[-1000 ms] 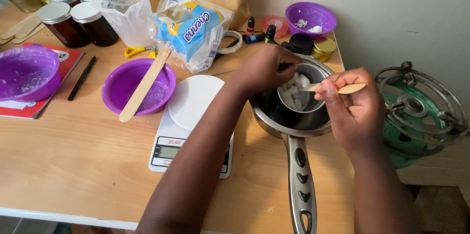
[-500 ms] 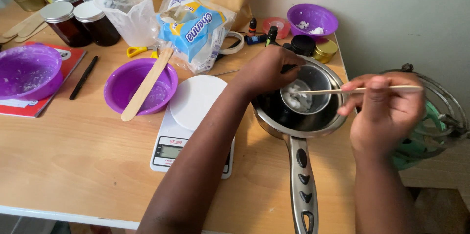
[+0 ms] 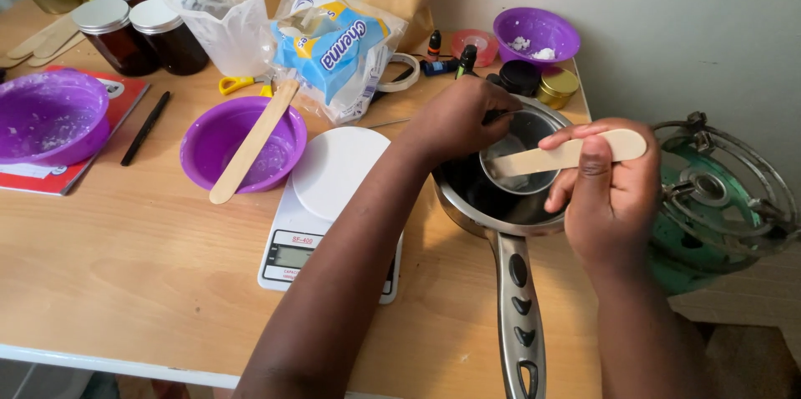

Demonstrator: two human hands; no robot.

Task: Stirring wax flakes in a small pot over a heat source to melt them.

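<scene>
Both hands are over the steel saucepan with the long black-and-steel handle (image 3: 501,215), which sits on the right part of the light wooden bench (image 3: 125,282), handle pointing back toward the person. Inside the pan there's a smaller shiny metal bowl (image 3: 521,161).

Left hand (image 3: 459,119) is curled over the far-left rim of that small bowl, fingers closed on its edge, so its grip is holding the bowl. Can't see the fingertips themselves, they're tucked behind the knuckles.

Right hand (image 3: 609,194) has a tight grip on a flat pale wooden stirring stick (image 3: 567,153), pinched between thumb and fingers. The stick lies nearly level, its left end reaching into the small bowl and its rounded right end poking out past the fingers.

Other stuff around: a white digital kitchen scale (image 3: 329,207) just left of the pan, partly under the left forearm. Next to that, a purple plastic bowl (image 3: 242,144) with a second wooden stick (image 3: 250,144) leaning in it. Another purple bowl with white residue (image 3: 50,115) sits at the far left on a red-edged booklet (image 3: 50,182), with a black pen (image 3: 146,128) beside it. Behind are two dark glass jars with silver lids (image 3: 138,36), a clear plastic measuring jug (image 3: 221,15) and a blue-and-white crinkly packet (image 3: 329,48). A small purple bowl holding white chunks (image 3: 536,32) is at the back right corner. Off the bench's right edge is a green gas burner with a metal ring stand (image 3: 717,190).
</scene>
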